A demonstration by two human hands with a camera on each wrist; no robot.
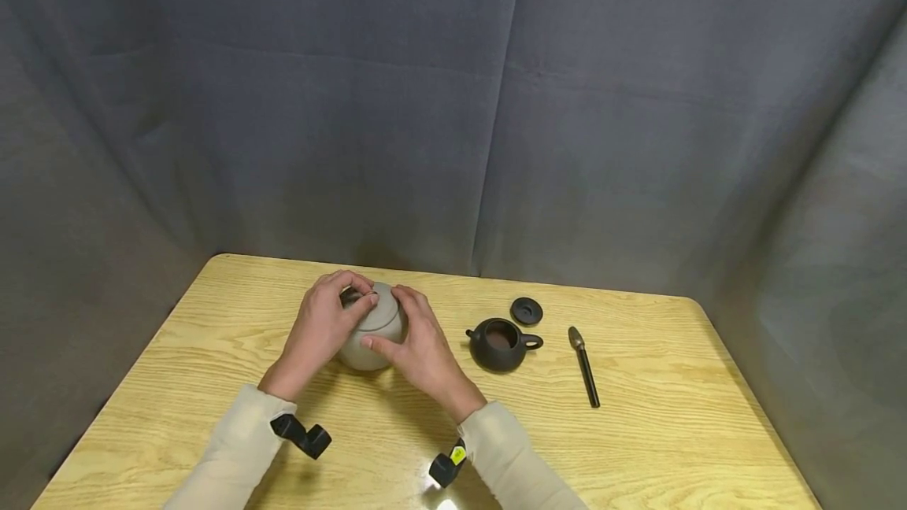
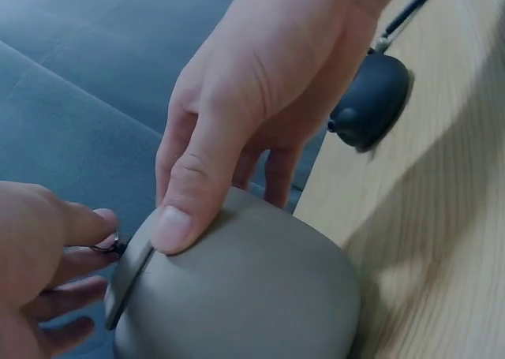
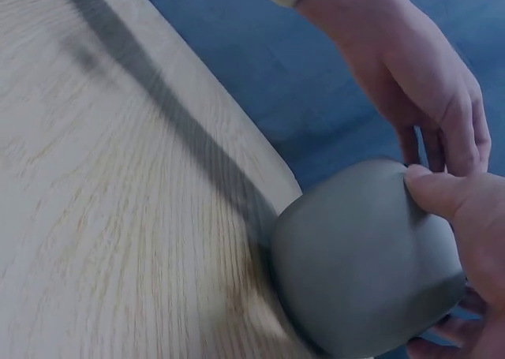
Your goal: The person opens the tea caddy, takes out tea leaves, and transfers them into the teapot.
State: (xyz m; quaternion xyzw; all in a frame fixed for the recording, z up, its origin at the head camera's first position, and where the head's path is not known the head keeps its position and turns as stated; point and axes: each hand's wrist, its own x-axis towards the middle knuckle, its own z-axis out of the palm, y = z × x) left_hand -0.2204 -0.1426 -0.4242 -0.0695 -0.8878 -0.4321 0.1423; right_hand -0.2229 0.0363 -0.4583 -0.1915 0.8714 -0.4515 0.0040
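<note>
A round grey lidded jar (image 1: 363, 354) stands on the wooden table in the left half of the head view. My left hand (image 1: 327, 317) is over its lid (image 1: 386, 312), with thumb and forefinger pinching the small ring (image 2: 105, 248) at the lid's centre. The lid sits on the jar's mouth in the left wrist view. My right hand (image 1: 423, 346) grips the jar's right side, thumb in front near the rim and the other fingers behind. In the right wrist view the jar body hides part of the right fingers.
Right of the jar stands a small dark teapot (image 1: 489, 352) without its lid on. Its round dark lid (image 1: 527, 311) lies behind it on the table. Farther right lies a black-handled tool (image 1: 586, 375) with a metal spoon-like head. Grey curtains (image 1: 397, 140) hang behind the table (image 1: 673, 415).
</note>
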